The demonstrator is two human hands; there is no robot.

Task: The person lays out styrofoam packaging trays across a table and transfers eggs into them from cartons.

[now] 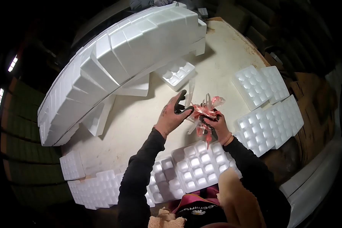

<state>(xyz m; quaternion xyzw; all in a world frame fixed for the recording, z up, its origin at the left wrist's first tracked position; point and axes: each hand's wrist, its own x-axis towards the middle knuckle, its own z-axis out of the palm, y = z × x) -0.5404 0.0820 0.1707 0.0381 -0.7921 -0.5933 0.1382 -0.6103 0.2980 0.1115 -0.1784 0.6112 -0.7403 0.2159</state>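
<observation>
A crumpled bunch of clear and red plastic pieces (205, 111) is held above the pale table (220, 53). My right hand (217, 126), in a glove with dark fingers, has its fingers wrapped round the lower right of the bunch. My left hand (173, 114), gloved the same way, is at the bunch's left side with thumb and fingers spread apart. The thumb tip is close to the plastic, and a clear strip (191, 91) rises just beyond the fingers. A small white foam tray (175, 74) lies behind my left hand.
A long curved row of stacked white foam boxes (129, 49) fills the back left. White trays with round hollows lie at the right (271, 123) and along the near edge (201, 167). Brown cardboard (315, 102) is beyond the right edge.
</observation>
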